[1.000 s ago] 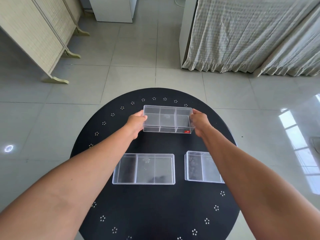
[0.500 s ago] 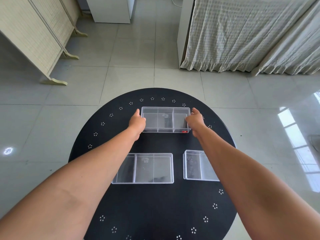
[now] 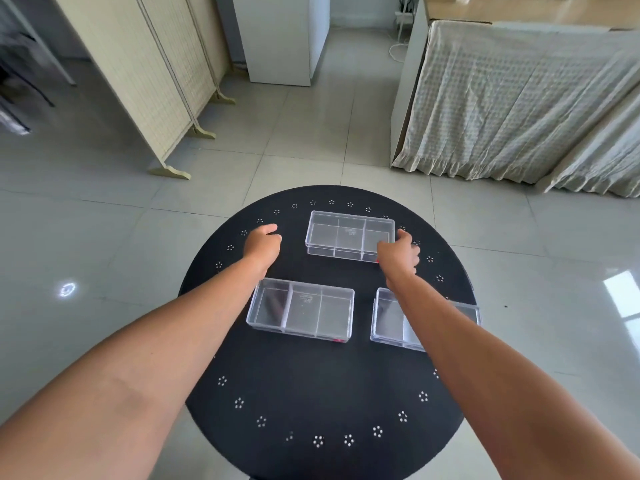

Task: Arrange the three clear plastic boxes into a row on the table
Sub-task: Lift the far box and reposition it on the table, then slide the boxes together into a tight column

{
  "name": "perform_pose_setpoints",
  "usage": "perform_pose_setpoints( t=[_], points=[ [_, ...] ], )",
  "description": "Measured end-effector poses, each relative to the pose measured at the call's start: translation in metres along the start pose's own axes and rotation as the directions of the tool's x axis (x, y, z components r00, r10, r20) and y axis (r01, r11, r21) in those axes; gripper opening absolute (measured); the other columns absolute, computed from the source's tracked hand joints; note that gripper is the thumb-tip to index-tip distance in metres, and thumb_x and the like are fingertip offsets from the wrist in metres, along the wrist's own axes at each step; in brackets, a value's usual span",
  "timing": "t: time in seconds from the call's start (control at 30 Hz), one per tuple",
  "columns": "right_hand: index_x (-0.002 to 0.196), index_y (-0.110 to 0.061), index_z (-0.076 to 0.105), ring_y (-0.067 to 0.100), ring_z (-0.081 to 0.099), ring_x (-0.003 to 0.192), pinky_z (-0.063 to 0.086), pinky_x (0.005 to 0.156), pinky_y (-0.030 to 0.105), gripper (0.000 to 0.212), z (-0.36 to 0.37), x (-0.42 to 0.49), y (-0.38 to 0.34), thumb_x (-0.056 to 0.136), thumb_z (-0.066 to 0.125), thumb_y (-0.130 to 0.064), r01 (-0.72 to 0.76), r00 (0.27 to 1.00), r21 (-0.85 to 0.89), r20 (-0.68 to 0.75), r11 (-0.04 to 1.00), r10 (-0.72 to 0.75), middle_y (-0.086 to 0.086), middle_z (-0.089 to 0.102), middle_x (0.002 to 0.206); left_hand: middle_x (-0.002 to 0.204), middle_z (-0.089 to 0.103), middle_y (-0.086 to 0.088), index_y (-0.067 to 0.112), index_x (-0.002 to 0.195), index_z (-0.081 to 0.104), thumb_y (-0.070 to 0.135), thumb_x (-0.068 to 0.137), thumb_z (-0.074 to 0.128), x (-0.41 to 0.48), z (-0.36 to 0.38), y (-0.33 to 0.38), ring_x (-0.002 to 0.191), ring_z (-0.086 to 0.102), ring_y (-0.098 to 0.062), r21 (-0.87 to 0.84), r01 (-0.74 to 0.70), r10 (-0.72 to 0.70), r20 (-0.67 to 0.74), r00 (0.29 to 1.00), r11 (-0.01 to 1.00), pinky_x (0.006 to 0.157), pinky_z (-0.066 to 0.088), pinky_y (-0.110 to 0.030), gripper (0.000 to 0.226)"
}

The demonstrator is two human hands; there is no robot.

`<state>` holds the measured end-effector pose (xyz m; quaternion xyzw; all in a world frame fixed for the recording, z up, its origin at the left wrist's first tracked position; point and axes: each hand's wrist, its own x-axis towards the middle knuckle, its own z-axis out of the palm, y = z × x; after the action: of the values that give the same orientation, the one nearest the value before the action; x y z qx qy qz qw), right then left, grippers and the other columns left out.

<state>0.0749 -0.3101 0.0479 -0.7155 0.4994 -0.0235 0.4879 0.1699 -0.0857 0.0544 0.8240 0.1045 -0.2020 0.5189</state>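
I see my right hand (image 3: 398, 252) clamped on the far box (image 3: 349, 235) near the worktop (image 3: 311, 382) back edge, my left hand (image 3: 262, 244) loosely curled and empty, so a one-sided shove could skew it away from the two near boxes (image 3: 301, 308).

Glossy grey tiled floor (image 3: 104, 237), folding screen (image 3: 145, 74), draped cloth (image 3: 512, 98).

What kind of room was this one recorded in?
Probably a home or a small studio, indoors: glossy tiled floor, a folding screen, cloth-draped furniture, and a small round black table.
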Motion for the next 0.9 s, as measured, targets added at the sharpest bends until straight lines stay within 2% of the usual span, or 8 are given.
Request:
perform_pose_setpoints(
  t=[0.2, 0.3, 0.37, 0.4, 0.5, 0.63, 0.73, 0.9],
  points=[
    [0.152, -0.021, 0.036, 0.033, 0.047, 0.131, 0.044, 0.107, 0.047, 0.059, 0.020, -0.054, 0.034, 0.094, 0.045, -0.015, 0.073, 0.981, 0.045, 0.179, 0.996, -0.079, 0.011, 0.040, 0.149, 0.151, 0.046, -0.005, 0.010, 0.144, 0.046, 0.016, 0.093, 0.054, -0.037, -0.022, -0.046, 0.136, 0.046, -0.024, 0.035, 0.078, -0.077, -0.024, 0.997, 0.996, 0.108, 0.035, -0.030, 0.052],
    [0.156, -0.020, 0.026, 0.025, 0.058, 0.101, 0.051, 0.085, 0.036, 0.065, 0.028, -0.072, 0.056, 0.094, 0.045, -0.017, 0.054, 0.964, 0.073, 0.258, 0.996, -0.071, 0.007, 0.052, 0.138, 0.152, 0.043, -0.013, 0.003, 0.144, 0.042, 0.024, 0.094, 0.056, -0.048, -0.026, -0.068, 0.138, 0.044, -0.031, 0.035, 0.140, -0.140, 0.003, 0.990, 0.990, 0.113, 0.033, -0.038, 0.056],
    [0.158, -0.013, 0.020, 0.020, 0.054, 0.085, 0.043, 0.071, 0.028, 0.064, 0.030, -0.081, 0.068, 0.098, 0.042, -0.014, 0.007, 0.948, 0.044, 0.318, 0.999, -0.020, 0.006, 0.058, 0.125, 0.138, 0.056, -0.016, 0.000, 0.132, 0.054, 0.028, 0.095, 0.052, -0.055, -0.026, -0.079, 0.124, 0.054, -0.033, 0.048, 0.178, -0.179, 0.020, 0.984, 0.983, 0.105, 0.038, -0.037, 0.046],
    [0.156, -0.008, 0.023, 0.020, 0.052, 0.084, 0.040, 0.070, 0.027, 0.060, 0.031, -0.086, 0.073, 0.099, 0.041, -0.013, -0.026, 0.940, 0.027, 0.340, 0.999, 0.015, 0.006, 0.057, 0.116, 0.122, 0.062, -0.012, 0.004, 0.118, 0.064, 0.028, 0.096, 0.049, -0.058, -0.026, -0.083, 0.107, 0.058, -0.028, 0.042, 0.190, -0.191, 0.036, 0.981, 0.981, 0.096, 0.040, -0.033, 0.036],
    [0.132, -0.001, 0.047, 0.019, 0.046, 0.076, 0.035, 0.063, 0.028, 0.038, 0.037, -0.099, 0.085, 0.096, 0.043, -0.011, -0.102, 0.922, 0.025, 0.377, 0.995, 0.085, 0.003, 0.052, 0.090, 0.091, 0.058, -0.006, 0.014, 0.079, 0.065, 0.025, 0.092, 0.046, -0.058, -0.032, -0.096, 0.078, 0.051, -0.021, 0.032, 0.191, -0.193, 0.070, 0.979, 0.981, 0.081, 0.043, -0.031, 0.026],
    [0.119, -0.001, 0.062, 0.016, 0.049, 0.068, 0.038, 0.056, 0.025, 0.032, 0.044, -0.117, 0.090, 0.093, 0.042, -0.005, -0.092, 0.920, 0.071, 0.388, 0.993, 0.058, 0.004, 0.059, 0.086, 0.091, 0.064, -0.007, 0.008, 0.087, 0.070, 0.022, 0.087, 0.048, -0.059, -0.053, -0.108, 0.084, 0.057, -0.023, 0.002, 0.166, -0.165, 0.112, 0.980, 0.986, 0.090, 0.053, -0.041, 0.027],
    [0.115, -0.001, 0.065, 0.018, 0.056, 0.076, 0.043, 0.058, 0.025, 0.032, 0.054, -0.133, 0.090, 0.092, 0.043, -0.002, -0.067, 0.918, 0.093, 0.396, 0.993, 0.025, 0.006, 0.064, 0.091, 0.096, 0.065, -0.007, 0.022, 0.078, 0.066, 0.013, 0.091, 0.053, -0.070, -0.077, -0.108, 0.090, 0.060, -0.023, -0.023, 0.163, -0.160, 0.103, 0.982, 0.986, 0.095, 0.052, -0.040, 0.020],
    [0.114, 0.000, 0.065, 0.016, 0.058, 0.073, 0.043, 0.056, 0.024, 0.033, 0.083, -0.167, 0.084, 0.091, 0.042, 0.001, -0.053, 0.910, 0.110, 0.415, 0.993, 0.002, 0.004, 0.066, 0.089, 0.113, 0.070, -0.012, 0.012, 0.116, 0.068, 0.010, 0.091, 0.059, -0.070, -0.123, -0.129, 0.106, 0.067, -0.027, -0.051, 0.157, -0.153, 0.078, 0.985, 0.986, 0.095, 0.052, -0.042, 0.027]
  ],
)
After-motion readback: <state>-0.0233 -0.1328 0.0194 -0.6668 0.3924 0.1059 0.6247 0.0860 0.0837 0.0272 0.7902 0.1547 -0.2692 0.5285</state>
